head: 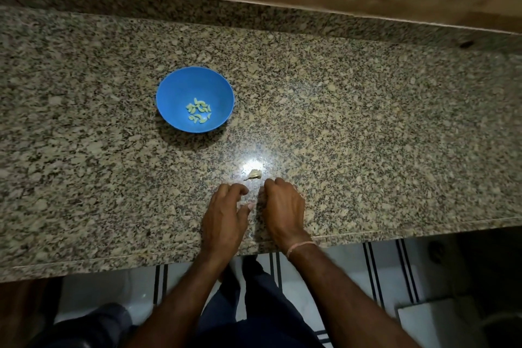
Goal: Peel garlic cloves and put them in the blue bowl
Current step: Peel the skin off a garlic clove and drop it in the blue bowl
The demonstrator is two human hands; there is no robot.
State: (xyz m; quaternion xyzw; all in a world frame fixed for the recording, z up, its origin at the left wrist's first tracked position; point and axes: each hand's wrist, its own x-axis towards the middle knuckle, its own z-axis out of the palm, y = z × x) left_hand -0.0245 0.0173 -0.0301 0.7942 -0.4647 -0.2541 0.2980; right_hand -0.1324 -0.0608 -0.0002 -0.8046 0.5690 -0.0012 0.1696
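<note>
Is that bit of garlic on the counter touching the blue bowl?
Apart. The head view shows a wide stretch of bare granite counter between the garlic piece and the blue bowl.

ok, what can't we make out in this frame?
- Head view, whether left hand and right hand hold a clove: curled fingers hide it.
- Head view, pale piece on the counter, clove or skin: small, in glare.
- Head view, count of cloves in the blue bowl: too small, overlapping.
</note>
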